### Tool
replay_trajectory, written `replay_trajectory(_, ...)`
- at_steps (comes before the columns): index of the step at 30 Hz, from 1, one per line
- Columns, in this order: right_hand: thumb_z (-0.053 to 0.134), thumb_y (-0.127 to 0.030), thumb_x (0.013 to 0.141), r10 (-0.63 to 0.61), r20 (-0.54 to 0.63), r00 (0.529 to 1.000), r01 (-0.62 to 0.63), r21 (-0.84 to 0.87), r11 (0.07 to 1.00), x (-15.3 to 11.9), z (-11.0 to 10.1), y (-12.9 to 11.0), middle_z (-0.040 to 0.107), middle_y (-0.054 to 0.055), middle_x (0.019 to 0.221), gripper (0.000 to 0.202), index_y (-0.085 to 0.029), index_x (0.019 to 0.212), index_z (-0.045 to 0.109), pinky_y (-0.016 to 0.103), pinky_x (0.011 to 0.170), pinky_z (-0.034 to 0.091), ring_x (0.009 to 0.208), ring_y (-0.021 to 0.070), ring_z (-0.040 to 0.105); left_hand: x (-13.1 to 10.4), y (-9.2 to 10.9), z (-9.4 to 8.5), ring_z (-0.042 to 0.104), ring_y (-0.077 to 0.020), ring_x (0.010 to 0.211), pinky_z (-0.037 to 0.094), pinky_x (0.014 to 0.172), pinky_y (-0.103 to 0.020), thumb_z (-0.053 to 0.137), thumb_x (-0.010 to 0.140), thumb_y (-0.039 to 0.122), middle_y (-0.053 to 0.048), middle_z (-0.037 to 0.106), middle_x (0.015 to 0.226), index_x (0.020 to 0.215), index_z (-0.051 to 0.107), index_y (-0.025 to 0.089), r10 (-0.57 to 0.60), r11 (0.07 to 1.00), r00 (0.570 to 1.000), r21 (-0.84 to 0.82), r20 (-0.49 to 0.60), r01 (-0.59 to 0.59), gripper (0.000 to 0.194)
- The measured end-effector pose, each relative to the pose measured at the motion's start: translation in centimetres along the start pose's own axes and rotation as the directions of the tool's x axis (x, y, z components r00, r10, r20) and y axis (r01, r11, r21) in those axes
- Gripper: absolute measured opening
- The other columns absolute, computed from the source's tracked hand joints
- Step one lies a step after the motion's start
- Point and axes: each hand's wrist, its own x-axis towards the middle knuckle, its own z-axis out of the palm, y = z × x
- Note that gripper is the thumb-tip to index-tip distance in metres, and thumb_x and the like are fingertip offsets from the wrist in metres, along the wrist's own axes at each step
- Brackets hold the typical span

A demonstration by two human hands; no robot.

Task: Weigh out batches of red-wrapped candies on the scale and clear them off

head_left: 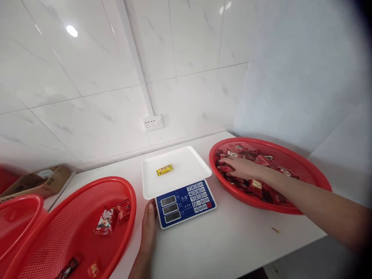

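I judge the step in hand to be picking among the red packets (256, 186) in the basket (321, 179) right of the scale (186, 205). My right hand (242, 167) reaches in there; its fingertips are hidden, so I can't tell if they grasp one. My left hand (148, 228) touches the scale's left edge, its grip unclear. A yellow packet (164, 169) lies on the scale's tray (188, 162). Lifting out would call for a secure pinch and rim clearance.

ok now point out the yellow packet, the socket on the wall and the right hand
yellow packet (164, 169): head view, middle of its wrapper
wall socket (153, 122): head view, its front plate
right hand (240, 167): head view, back of the hand
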Motion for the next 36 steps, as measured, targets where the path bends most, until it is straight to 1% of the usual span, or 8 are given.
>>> replay_trajectory(4,0.060,-0.020,0.064,0.064,-0.026,0.998,-0.063,0.050,0.997,0.3,-0.9,0.7,0.069,0.004,0.094,0.027,-0.025,0.091,0.064,0.035,0.072,0.048,0.083,0.0262,0.064,0.1,0.0,-0.2,0.052,-0.0260,0.114,0.040,0.097,-0.041,0.044,0.084,0.060,-0.006,0.057,0.122,0.117,0.053,0.025,-0.020,0.999,1.000,0.035,0.012,0.020,0.049)
replay_trajectory(11,0.051,-0.031,0.076,0.112,-0.020,0.994,-0.095,0.395,0.914,1.4,-2.9,-1.5,0.068,0.005,0.101,0.033,-0.021,0.107,0.057,0.027,0.061,0.051,0.078,0.0180,0.065,-0.4,0.2,0.3,0.049,-0.0279,0.115,0.038,0.097,-0.042,0.044,0.083,0.061,-0.006,0.056,0.120,0.113,0.052,0.025,0.028,0.989,0.999,0.145,-0.046,-0.021,0.048)
replay_trajectory(16,0.058,-0.031,0.076,0.064,0.100,0.993,-0.117,0.736,0.667,2.6,-1.2,-6.7,0.066,0.007,0.100,0.028,-0.019,0.102,0.058,0.026,0.065,0.054,0.085,0.0175,0.063,-1.1,0.5,0.5,0.048,-0.0265,0.116,0.041,0.095,-0.039,0.044,0.085,0.057,-0.007,0.055,0.119,0.113,0.052,0.023,0.097,0.981,0.994,0.173,-0.058,-0.086,0.044)
replay_trajectory(20,0.053,-0.035,0.082,-0.042,0.135,0.990,-0.080,0.781,0.619,4.3,1.1,-10.0,0.063,0.010,0.103,0.032,-0.017,0.109,0.056,0.035,0.082,0.055,0.096,0.0203,0.061,-1.3,0.9,0.5,0.052,-0.0253,0.113,0.042,0.094,-0.038,0.044,0.086,0.056,-0.008,0.057,0.117,0.113,0.052,0.022,0.071,0.991,0.996,0.119,-0.047,-0.065,0.045)
replay_trajectory(25,0.059,-0.025,0.077,-0.111,0.163,0.980,-0.056,0.770,0.636,5.0,2.4,-11.3,0.044,0.012,0.135,0.057,-0.022,0.131,0.042,0.036,0.088,0.053,0.116,0.0237,0.050,-1.0,0.6,0.3,0.054,-0.0248,0.110,0.045,0.089,-0.036,0.045,0.084,0.059,-0.008,0.059,0.116,0.112,0.053,0.022,0.033,0.995,0.998,0.094,-0.049,-0.029,0.047)
replay_trajectory(28,0.056,-0.024,0.078,-0.220,0.171,0.960,0.057,0.651,0.757,4.3,1.8,-10.6,0.033,0.008,0.146,0.069,-0.028,0.141,0.027,0.038,0.091,0.050,0.126,0.0247,0.041,-0.7,0.0,0.2,0.053,-0.0263,0.111,0.044,0.090,-0.037,0.047,0.080,0.063,-0.008,0.059,0.116,0.111,0.053,0.022,0.021,0.995,0.998,0.096,-0.063,-0.015,0.052)
replay_trajectory(31,0.052,-0.021,0.080,-0.219,0.024,0.975,0.201,0.318,0.927,3.5,-0.1,-8.4,0.034,0.003,0.146,0.063,-0.029,0.139,0.031,0.038,0.104,0.037,0.130,0.0221,0.036,-0.4,-0.2,0.2,0.054,-0.0265,0.109,0.043,0.091,-0.040,0.046,0.079,0.065,-0.007,0.058,0.116,0.113,0.052,0.024,0.000,0.996,0.997,0.091,-0.079,0.007,0.054)
replay_trajectory(36,0.052,-0.023,0.080,0.016,-0.102,0.995,-0.006,0.101,0.995,1.8,-4.4,-0.6,0.050,0.008,0.134,0.047,-0.022,0.127,0.049,0.047,0.103,0.033,0.123,0.0296,0.044,-0.3,0.1,0.3,0.055,-0.0281,0.108,0.041,0.094,-0.045,0.045,0.078,0.067,-0.007,0.058,0.118,0.113,0.055,0.024,-0.023,0.989,0.996,0.143,-0.091,0.036,0.057)
